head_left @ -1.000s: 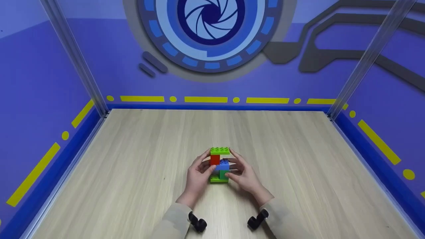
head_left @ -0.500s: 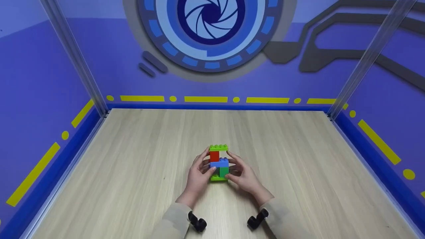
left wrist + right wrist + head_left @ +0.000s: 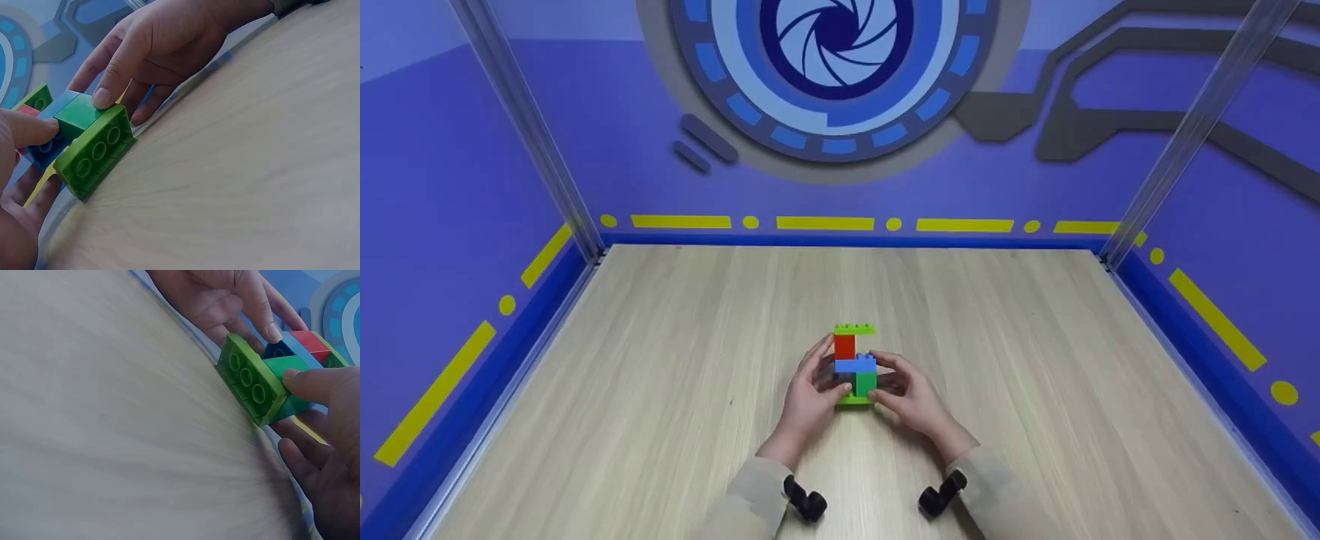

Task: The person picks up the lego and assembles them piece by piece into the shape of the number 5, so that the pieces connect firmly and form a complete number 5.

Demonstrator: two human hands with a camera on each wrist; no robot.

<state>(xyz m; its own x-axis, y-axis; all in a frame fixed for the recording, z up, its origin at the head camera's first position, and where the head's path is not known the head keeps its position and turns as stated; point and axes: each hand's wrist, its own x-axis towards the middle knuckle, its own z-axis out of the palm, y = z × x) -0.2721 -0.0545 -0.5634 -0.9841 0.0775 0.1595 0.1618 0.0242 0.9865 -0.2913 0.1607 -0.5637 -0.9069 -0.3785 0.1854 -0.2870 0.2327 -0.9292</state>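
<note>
Both hands hold a stack of toy building bricks near the table's front middle. From the top it has a lime green plate (image 3: 853,329), a red brick (image 3: 844,347) on the left, a blue brick (image 3: 851,366), a darker green brick (image 3: 866,385) on the right and a lime bottom plate (image 3: 95,154). My left hand (image 3: 808,397) grips the left side, thumb in front near the gap beside the green brick. On the right, my right hand (image 3: 916,394) pinches with its thumb on the green brick (image 3: 284,367). The bottom plate's hollow underside shows in both wrist views, so the stack is tipped or raised.
A wood-grain table (image 3: 660,337) lies beneath, enclosed by blue printed walls (image 3: 840,199) at the back and sides. Metal posts (image 3: 532,127) stand at the back corners. Black wrist mounts (image 3: 806,501) sit at both sleeve cuffs.
The stack has tipped so that its top studs show less and its front faces show more. My right index finger has slid down from the top plate to the blue brick's level.
</note>
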